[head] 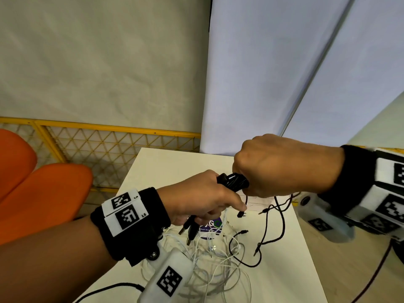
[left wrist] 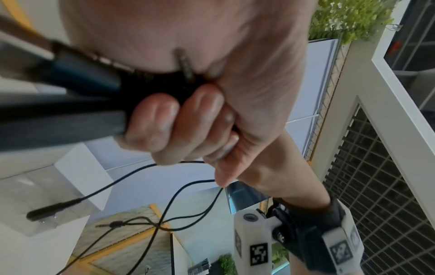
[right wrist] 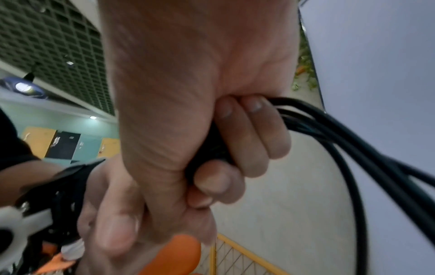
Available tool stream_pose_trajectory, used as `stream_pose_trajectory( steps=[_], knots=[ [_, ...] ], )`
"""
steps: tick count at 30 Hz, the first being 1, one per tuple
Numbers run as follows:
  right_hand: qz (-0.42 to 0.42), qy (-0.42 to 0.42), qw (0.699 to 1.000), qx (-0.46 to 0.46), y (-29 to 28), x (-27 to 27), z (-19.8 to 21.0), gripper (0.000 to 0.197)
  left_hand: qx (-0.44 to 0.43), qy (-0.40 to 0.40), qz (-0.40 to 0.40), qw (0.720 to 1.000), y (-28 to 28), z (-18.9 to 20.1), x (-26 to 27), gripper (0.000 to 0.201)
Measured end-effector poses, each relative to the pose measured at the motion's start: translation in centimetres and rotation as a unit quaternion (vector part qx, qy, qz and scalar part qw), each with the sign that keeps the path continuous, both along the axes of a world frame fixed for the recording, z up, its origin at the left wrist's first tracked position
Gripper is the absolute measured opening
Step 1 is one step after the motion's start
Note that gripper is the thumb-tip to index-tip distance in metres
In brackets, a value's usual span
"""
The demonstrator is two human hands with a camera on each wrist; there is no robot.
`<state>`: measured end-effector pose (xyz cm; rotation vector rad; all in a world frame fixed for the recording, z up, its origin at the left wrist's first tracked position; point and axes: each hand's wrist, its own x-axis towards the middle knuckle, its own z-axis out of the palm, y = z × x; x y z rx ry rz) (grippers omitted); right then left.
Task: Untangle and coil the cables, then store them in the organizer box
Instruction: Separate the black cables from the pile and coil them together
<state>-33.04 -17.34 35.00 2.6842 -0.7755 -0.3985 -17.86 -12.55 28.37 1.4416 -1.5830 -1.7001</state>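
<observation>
Both hands are raised above the white table (head: pixel 282 272), holding one bundle of black cables (head: pixel 235 182) between them. My left hand (head: pixel 209 212) grips its lower part, fingers curled round it (left wrist: pixel 183 126); black USB plugs (head: pixel 190 229) stick out below the fist. My right hand (head: pixel 247 185) is a fist round the looped end, and thick black strands (right wrist: pixel 329 134) arc out of its fingers (right wrist: pixel 237 148). A thin black cable (head: pixel 271 226) dangles from the hands to the table (left wrist: pixel 179 193). Tangled white cables (head: pixel 218 265) lie underneath. A clear plastic box (left wrist: pixel 35 201) stands on the table.
Two orange chairs (head: pixel 43 193) and a yellow mesh fence (head: pixel 122 145) stand to the left of the table. Pale panels (head: pixel 284 73) rise behind it. The table's right edge (head: pixel 310 259) drops to the floor. A blue label (head: pixel 211 226) shows under the hands.
</observation>
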Motion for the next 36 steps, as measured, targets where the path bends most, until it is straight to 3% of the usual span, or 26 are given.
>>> stream_pose_trajectory(
  steps=[2,6,11,15,18,22,27,32,36],
  knots=[
    [-0.054,0.008,0.996,0.072,-0.3,-0.2,0.1,0.037,-0.01,-0.019,0.014,1.0,0.3,-0.3,-0.2,0.042],
    [-0.155,0.028,0.958,0.239,-1.2,-0.6,0.1,0.037,-0.032,-0.064,0.038,0.997,0.5,-0.9,-0.7,0.034],
    [-0.117,0.034,0.985,0.123,-0.3,-0.1,-0.6,0.031,-0.03,-0.08,0.043,0.995,0.4,-1.1,-0.3,0.037],
    [-0.041,0.027,0.999,0.019,0.7,0.2,-1.0,0.036,0.019,-0.044,-0.031,0.998,0.0,-0.8,0.6,0.04],
    [0.005,0.027,0.999,-0.021,1.4,0.5,-1.0,0.038,0.041,-0.02,-0.081,0.996,-0.2,-0.1,1.0,0.031],
    [0.028,0.034,0.999,-0.018,2.1,1.3,-0.4,0.043,0.041,0.001,-0.062,0.997,-0.4,0.1,0.2,0.024],
    [0.001,0.027,1.0,-0.003,1.4,1.5,0.2,0.047,0.006,-0.03,0.0,1.0,-0.1,0.2,-0.6,0.023],
    [-0.023,0.025,0.999,0.019,1.0,1.4,0.6,0.043,-0.014,-0.063,0.016,0.998,-0.2,-0.1,-0.5,0.039],
    [-0.013,0.036,0.999,0.017,1.0,1.4,0.5,0.042,-0.009,-0.076,0.0,0.997,-0.4,-0.2,-0.3,0.039]
  ],
)
